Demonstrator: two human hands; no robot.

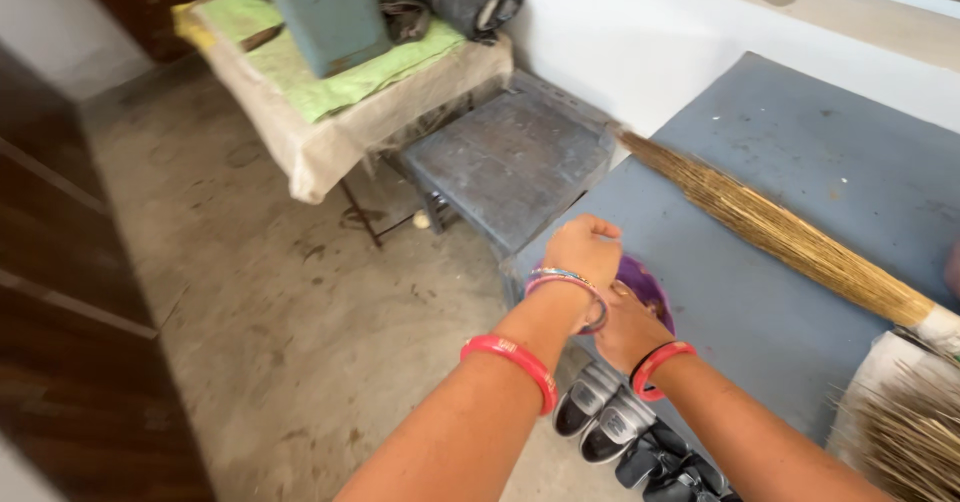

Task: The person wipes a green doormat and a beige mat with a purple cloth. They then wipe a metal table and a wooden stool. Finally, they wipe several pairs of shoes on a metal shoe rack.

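My left hand is a closed fist above the near corner of a grey-blue platform, with bangles on the wrist. My right hand lies under and behind the left wrist, mostly hidden, and rests against a small purple bowl at the platform's edge. Whether the right hand grips the bowl I cannot tell. A red bangle sits on each forearm.
A long straw broom lies across the platform; another broom's bristles show at lower right. Grey and black shoes sit on the concrete floor below. A low dark stool and a cloth-covered table stand beyond.
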